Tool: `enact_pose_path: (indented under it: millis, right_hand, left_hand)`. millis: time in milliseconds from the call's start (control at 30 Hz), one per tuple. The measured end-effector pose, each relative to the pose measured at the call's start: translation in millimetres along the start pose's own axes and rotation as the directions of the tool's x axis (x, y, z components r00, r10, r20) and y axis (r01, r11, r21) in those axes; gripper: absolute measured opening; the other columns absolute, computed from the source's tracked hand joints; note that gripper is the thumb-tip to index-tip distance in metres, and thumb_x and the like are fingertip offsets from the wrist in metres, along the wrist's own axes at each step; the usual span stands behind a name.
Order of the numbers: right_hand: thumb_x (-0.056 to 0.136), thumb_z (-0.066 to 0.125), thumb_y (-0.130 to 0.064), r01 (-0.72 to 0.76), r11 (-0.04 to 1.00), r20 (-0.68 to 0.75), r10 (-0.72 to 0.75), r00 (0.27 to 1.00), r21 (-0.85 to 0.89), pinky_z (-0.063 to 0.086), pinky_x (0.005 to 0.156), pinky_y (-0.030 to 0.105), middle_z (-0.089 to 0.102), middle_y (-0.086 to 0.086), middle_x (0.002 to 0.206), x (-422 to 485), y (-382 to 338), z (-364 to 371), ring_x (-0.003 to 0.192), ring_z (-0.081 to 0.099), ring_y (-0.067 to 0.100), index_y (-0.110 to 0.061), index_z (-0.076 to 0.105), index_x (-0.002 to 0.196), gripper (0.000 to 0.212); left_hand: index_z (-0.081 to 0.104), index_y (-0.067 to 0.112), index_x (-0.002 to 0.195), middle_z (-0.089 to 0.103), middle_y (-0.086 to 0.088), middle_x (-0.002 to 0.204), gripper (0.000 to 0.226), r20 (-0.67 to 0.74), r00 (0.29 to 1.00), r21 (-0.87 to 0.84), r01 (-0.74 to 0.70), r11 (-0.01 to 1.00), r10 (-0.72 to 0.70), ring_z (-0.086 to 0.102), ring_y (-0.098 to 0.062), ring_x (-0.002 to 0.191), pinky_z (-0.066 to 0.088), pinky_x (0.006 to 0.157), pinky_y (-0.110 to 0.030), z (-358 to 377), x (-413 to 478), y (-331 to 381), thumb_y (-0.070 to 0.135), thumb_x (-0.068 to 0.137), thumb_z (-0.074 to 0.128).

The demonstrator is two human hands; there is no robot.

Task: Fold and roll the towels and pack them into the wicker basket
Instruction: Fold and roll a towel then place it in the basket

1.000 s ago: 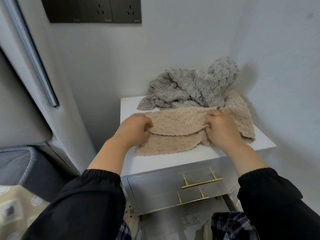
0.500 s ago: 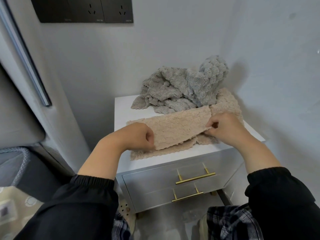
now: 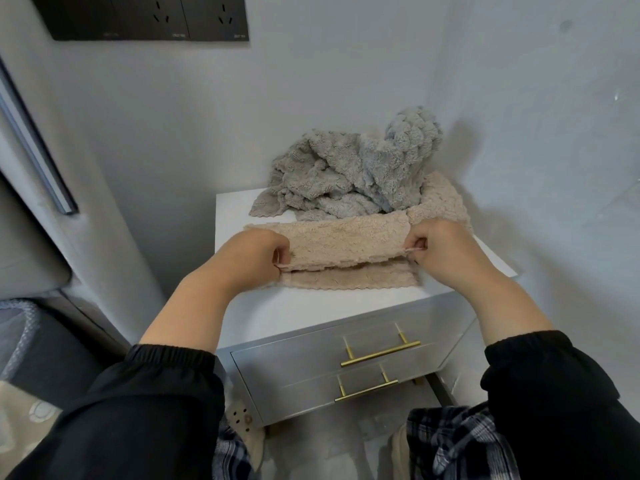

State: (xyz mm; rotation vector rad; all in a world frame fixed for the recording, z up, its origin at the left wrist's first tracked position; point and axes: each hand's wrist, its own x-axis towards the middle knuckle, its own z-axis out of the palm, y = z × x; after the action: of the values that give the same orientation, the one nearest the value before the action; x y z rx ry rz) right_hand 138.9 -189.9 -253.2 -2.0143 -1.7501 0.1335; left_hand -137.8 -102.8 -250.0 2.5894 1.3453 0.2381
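A beige fluffy towel (image 3: 346,242) lies across the top of a white nightstand (image 3: 311,306), its upper layer folded toward me over a lower layer with a scalloped edge. My left hand (image 3: 256,258) pinches the folded layer at its left end. My right hand (image 3: 440,247) pinches the same layer at its right end. Behind it sits a crumpled grey towel (image 3: 349,174), heaped against the wall. A second beige towel (image 3: 443,199) pokes out at the back right. No wicker basket is in view.
The nightstand stands in a corner with walls behind and to the right. It has two drawers with brass handles (image 3: 379,353). A dark socket panel (image 3: 149,15) hangs on the wall above. A bed edge (image 3: 20,341) is at the left, and a power strip (image 3: 242,419) lies on the floor.
Both hands have drawn the towel's upper layer toward me, straightening the fold so it lies level across the nightstand. The grey pile has not moved.
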Motion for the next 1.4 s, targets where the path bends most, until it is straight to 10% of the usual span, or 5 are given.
enact_pose_path:
  millis: [267,500,1167,1300,1400]
  right_hand:
    - [0.079,0.068,0.002,-0.015,0.999,0.287,0.028,0.958,-0.047,0.042,0.062,0.024,0.053,-0.01,0.071,-6.3,-3.0,-0.3,0.069,0.052,0.011,-0.02,0.069,0.076,0.022]
    - [0.076,0.059,0.009,-0.01,1.0,0.101,0.011,0.995,-0.014,0.05,0.067,0.034,0.06,0.001,0.077,-3.2,-6.3,-0.6,0.074,0.058,0.022,-0.015,0.069,0.075,0.026]
    - [0.083,0.068,-0.012,-0.036,0.982,0.355,0.1,0.929,-0.185,0.04,0.057,0.022,0.058,-0.008,0.073,-1.8,-5.8,4.1,0.073,0.056,0.014,-0.017,0.063,0.073,0.013]
    - [0.095,0.054,-0.027,0.019,0.998,0.058,-0.015,0.998,-0.063,0.038,0.068,0.029,0.061,0.002,0.086,-3.8,-20.6,8.9,0.082,0.056,0.022,-0.011,0.066,0.083,0.023]
    - [0.099,0.043,-0.028,0.119,0.992,-0.01,-0.12,0.993,-0.03,0.035,0.103,0.034,0.05,0.008,0.132,-7.4,-42.7,28.5,0.126,0.04,0.025,-0.011,0.055,0.128,0.036]
  left_hand:
    - [0.068,0.02,0.083,0.063,0.007,0.087,0.03,0.178,0.984,-0.032,0.02,0.999,-0.014,0.059,-0.013,0.085,0.048,0.072,-0.024,-1.8,-7.5,-7.3,-0.005,0.076,0.054]
    - [0.06,0.022,0.072,0.049,0.007,0.067,0.03,0.025,1.0,-0.078,0.003,0.997,-0.001,0.042,-0.005,0.062,0.036,0.056,-0.023,-11.9,-9.2,-7.4,-0.007,0.072,0.053]
    - [0.07,0.015,0.071,0.056,0.016,0.052,0.009,0.445,0.894,-0.172,0.14,0.975,-0.05,0.047,0.001,0.048,0.038,0.055,-0.011,-17.5,-20.5,-19.3,0.014,0.08,0.07]
    - [0.069,0.009,0.07,0.06,-0.001,0.065,0.038,0.057,0.992,-0.329,0.122,0.937,-0.109,0.052,-0.016,0.058,0.043,0.057,-0.028,-2.9,-10.0,-10.2,0.04,0.091,0.059]
    - [0.063,0.018,0.119,0.057,-0.004,0.125,0.032,-0.207,0.978,-0.114,-0.047,0.992,0.023,0.046,-0.021,0.119,0.036,0.099,-0.034,22.5,7.7,4.7,0.035,0.097,0.047]
